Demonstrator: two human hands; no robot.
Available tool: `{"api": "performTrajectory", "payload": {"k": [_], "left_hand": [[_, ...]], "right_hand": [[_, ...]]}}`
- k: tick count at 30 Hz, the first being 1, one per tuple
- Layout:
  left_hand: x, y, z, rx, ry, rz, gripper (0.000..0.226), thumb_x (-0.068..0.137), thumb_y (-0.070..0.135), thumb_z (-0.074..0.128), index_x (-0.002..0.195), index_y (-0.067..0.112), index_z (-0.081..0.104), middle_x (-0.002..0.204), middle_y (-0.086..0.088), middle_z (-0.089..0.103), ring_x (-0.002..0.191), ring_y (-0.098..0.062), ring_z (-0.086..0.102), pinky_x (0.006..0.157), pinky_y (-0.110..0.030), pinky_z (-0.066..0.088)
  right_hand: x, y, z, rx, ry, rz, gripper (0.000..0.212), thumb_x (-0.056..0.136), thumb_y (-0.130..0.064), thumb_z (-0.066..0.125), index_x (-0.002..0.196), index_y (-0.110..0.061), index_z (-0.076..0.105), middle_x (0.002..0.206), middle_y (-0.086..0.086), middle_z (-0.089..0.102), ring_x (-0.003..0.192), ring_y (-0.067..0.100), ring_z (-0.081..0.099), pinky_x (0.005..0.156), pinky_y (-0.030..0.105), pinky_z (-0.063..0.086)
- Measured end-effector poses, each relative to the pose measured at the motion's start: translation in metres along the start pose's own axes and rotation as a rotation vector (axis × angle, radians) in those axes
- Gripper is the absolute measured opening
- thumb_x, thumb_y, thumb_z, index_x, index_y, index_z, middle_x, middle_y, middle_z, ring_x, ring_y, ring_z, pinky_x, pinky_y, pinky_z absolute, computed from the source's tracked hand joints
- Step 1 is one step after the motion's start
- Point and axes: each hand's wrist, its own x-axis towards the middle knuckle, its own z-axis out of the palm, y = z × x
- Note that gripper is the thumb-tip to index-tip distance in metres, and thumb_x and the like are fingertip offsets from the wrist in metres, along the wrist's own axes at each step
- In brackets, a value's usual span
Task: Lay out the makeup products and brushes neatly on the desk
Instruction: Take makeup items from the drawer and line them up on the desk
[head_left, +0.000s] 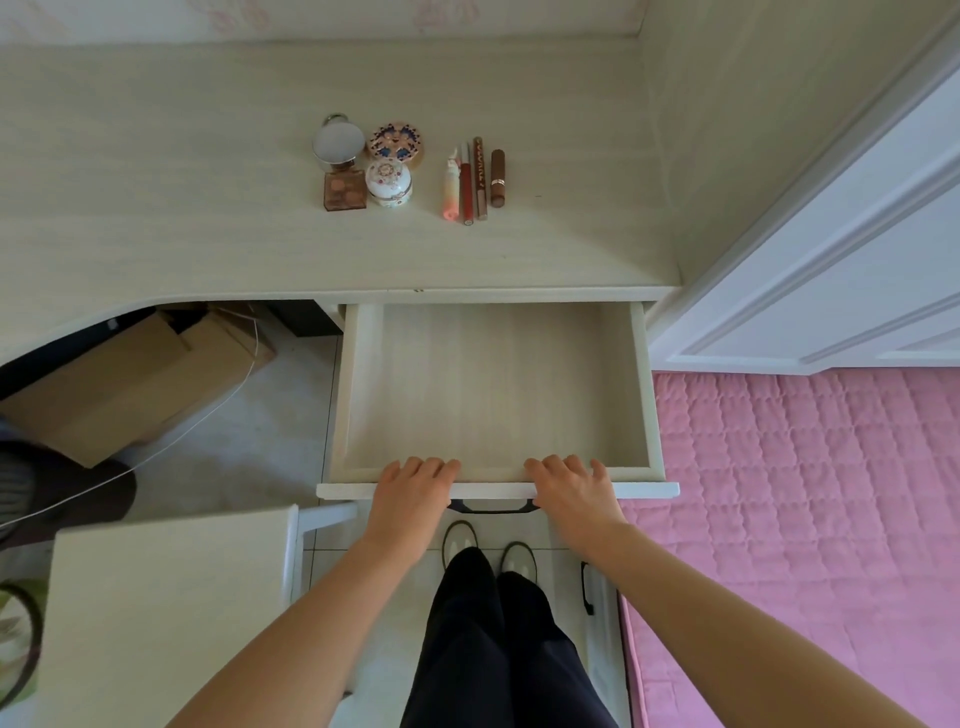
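Pale wood desk (208, 182) in a bedroom corner, its drawer (493, 389) pulled out over the floor.

Head view: 2 groups sit on the desk, well apart from the drawer: a round mirror-topped compact (338, 141), a patterned round compact (396, 143), a square brown palette (345, 191) and a domed white jar (388, 184) clustered together; just right of them 4 slim tubes (474, 179) lie side by side. Left hand (411, 496) and right hand (571, 493) both curl their fingers over the drawer's front edge, gripping it either side of the dark handle (491, 506). A pink quilt (805, 493) lies at right.
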Motion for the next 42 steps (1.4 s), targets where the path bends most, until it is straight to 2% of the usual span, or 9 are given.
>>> {"api": "performTrajectory", "payload": {"k": [4,13,18,24,29,32,36,38,42], "left_hand": [[0.003,-0.001,-0.003,-0.011,-0.007,-0.007,0.057,0.055,0.016,0.090,0.108,0.020,0.068,0.090,0.004,0.070,0.080,-0.021,0.066,0.072,-0.037,0.054],[0.035,-0.012,-0.015,-0.031,0.036,-0.011,0.058,0.045,0.019,0.093,0.099,0.021,0.071,0.082,0.006,0.070,0.073,-0.021,0.066,0.068,-0.038,0.055],[0.060,-0.025,-0.021,-0.069,0.035,0.024,0.056,0.051,0.021,0.091,0.103,0.019,0.070,0.086,0.004,0.070,0.077,-0.022,0.066,0.073,-0.040,0.055],[0.088,-0.038,-0.030,-0.060,-0.007,0.029,0.057,0.053,0.026,0.090,0.105,0.023,0.069,0.086,0.007,0.068,0.079,-0.021,0.064,0.076,-0.036,0.054],[0.105,-0.042,-0.037,-0.102,-0.028,0.038,0.052,0.076,0.019,0.075,0.125,0.023,0.057,0.108,0.006,0.064,0.101,-0.023,0.058,0.096,-0.038,0.044],[0.117,-0.044,-0.044,-0.104,-0.048,0.005,0.052,0.075,0.017,0.075,0.123,0.024,0.058,0.108,0.006,0.066,0.101,-0.022,0.059,0.095,-0.037,0.044],[0.129,-0.046,-0.050,-0.120,-0.040,0.014,0.051,0.086,0.017,0.065,0.134,0.023,0.049,0.123,0.005,0.059,0.115,-0.023,0.053,0.103,-0.037,0.037],[0.135,-0.048,-0.056,-0.115,-0.039,0.003,0.053,0.078,0.017,0.073,0.128,0.024,0.055,0.116,0.006,0.064,0.108,-0.022,0.058,0.097,-0.037,0.043],[0.147,-0.050,-0.059,-0.087,-0.012,-0.014,0.065,0.043,0.017,0.093,0.103,0.024,0.070,0.088,0.009,0.070,0.081,-0.019,0.066,0.076,-0.035,0.056]], "right_hand": [[0.004,0.002,-0.003,-0.012,0.003,-0.007,0.047,0.082,-0.014,0.068,0.123,-0.019,0.045,0.106,0.000,0.058,0.097,0.025,0.056,0.092,0.045,0.042],[0.030,0.011,-0.023,-0.009,0.029,-0.008,0.055,0.078,-0.010,0.068,0.127,-0.019,0.045,0.110,-0.001,0.059,0.101,0.026,0.057,0.095,0.047,0.042],[0.051,0.015,-0.033,-0.032,0.089,0.046,0.066,0.042,-0.013,0.090,0.102,-0.021,0.063,0.081,-0.005,0.065,0.072,0.021,0.063,0.073,0.043,0.053],[0.072,0.019,-0.045,-0.014,0.142,0.063,0.070,0.036,-0.007,0.089,0.100,-0.019,0.066,0.083,-0.002,0.067,0.073,0.023,0.066,0.076,0.046,0.054],[0.090,0.024,-0.054,0.049,0.143,0.104,0.066,0.043,-0.020,0.093,0.102,-0.024,0.065,0.088,-0.007,0.067,0.081,0.019,0.067,0.083,0.046,0.052],[0.099,0.027,-0.062,0.083,0.155,0.136,0.063,0.046,-0.017,0.091,0.103,-0.025,0.065,0.090,-0.007,0.068,0.085,0.019,0.066,0.087,0.047,0.051],[0.109,0.028,-0.072,0.114,0.158,0.161,0.064,0.044,-0.014,0.091,0.102,-0.025,0.067,0.093,-0.007,0.069,0.089,0.019,0.067,0.090,0.048,0.050],[0.113,0.030,-0.075,0.118,0.153,0.165,0.065,0.045,-0.013,0.090,0.104,-0.025,0.067,0.094,-0.007,0.069,0.090,0.019,0.067,0.091,0.048,0.050],[0.125,0.040,-0.082,0.104,0.141,0.145,0.066,0.044,-0.013,0.090,0.105,-0.024,0.067,0.095,-0.006,0.069,0.090,0.020,0.067,0.089,0.049,0.051]]}}
